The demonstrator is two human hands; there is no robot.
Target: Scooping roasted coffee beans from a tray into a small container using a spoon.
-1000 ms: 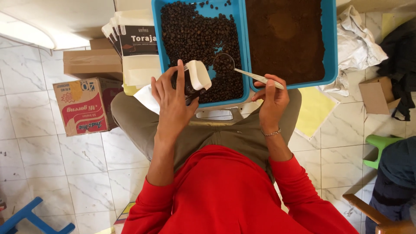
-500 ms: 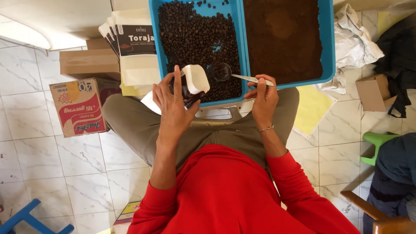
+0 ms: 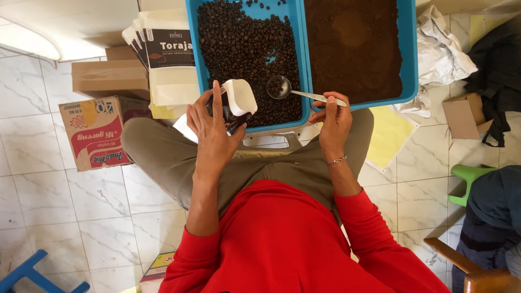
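My left hand [image 3: 211, 127] holds a small white pouch [image 3: 237, 97], its mouth open and tilted over the near edge of a blue tray [image 3: 191, 49] full of dark coffee beans [image 3: 244, 49]. My right hand [image 3: 335, 120] grips the handle of a metal spoon [image 3: 282, 88], whose bowl carries beans just right of the pouch. A second blue tray [image 3: 408, 49] to the right holds brown ground coffee [image 3: 353, 43]. Both trays rest across my lap.
A stack of white and black pouches [image 3: 165, 54] and cardboard boxes [image 3: 95, 133] lie on the tiled floor to the left. Crumpled white paper [image 3: 442, 51], a small open box [image 3: 461, 115], a green stool [image 3: 471, 179] and another person's dark trousers [image 3: 491, 217] are to the right.
The spoon has dipped into the beans and come up loaded beside the pouch. My left hand has kept the pouch at the tray's near edge.
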